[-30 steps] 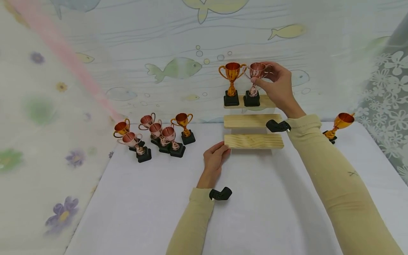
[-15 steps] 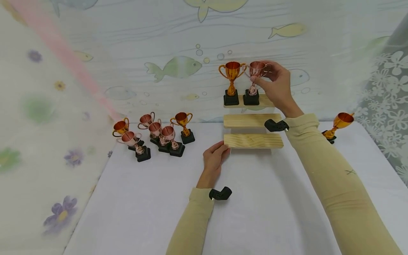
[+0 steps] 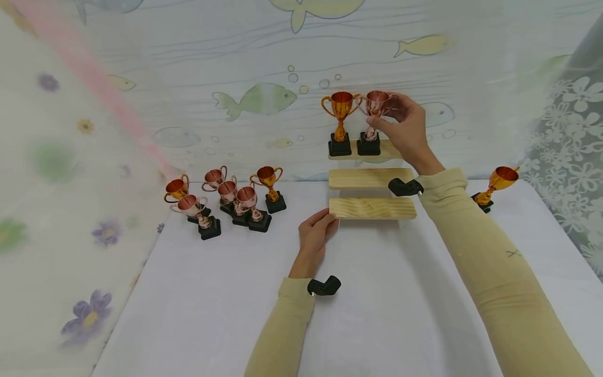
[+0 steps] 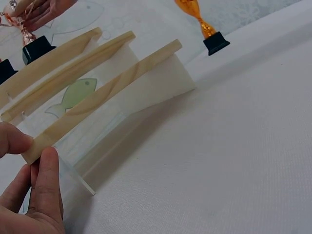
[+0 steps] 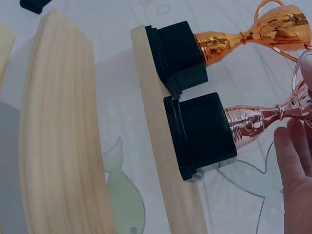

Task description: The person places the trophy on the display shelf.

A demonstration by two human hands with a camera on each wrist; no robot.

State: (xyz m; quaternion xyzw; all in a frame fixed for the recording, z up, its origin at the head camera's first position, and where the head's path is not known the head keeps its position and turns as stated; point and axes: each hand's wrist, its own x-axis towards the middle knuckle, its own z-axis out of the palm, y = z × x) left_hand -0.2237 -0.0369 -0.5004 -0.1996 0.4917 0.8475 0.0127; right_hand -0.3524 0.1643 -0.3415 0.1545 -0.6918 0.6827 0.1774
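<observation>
A three-tier wooden shelf (image 3: pixel 374 208) on clear side panels stands towards the back of the table. My left hand (image 3: pixel 313 238) pinches the left end of its lowest plank, thumb above and fingers beneath in the left wrist view. On the top plank, a rose-gold trophy cup (image 3: pixel 375 102) stands upright on its black base (image 5: pixel 207 134). My right hand (image 3: pixel 407 128) holds this trophy by the cup, thumb in front and the other fingers partly hidden behind. Close to its left, a gold trophy cup (image 3: pixel 341 106) stands on the same plank.
Several rose-gold and gold trophies (image 3: pixel 247 196) stand at the back left of the white table (image 3: pixel 212 303). Another gold trophy (image 3: pixel 501 179) stands at the right, partly behind the right sleeve (image 3: pixel 485 262). A fish-patterned sheet (image 3: pixel 264 99) hangs behind the shelf.
</observation>
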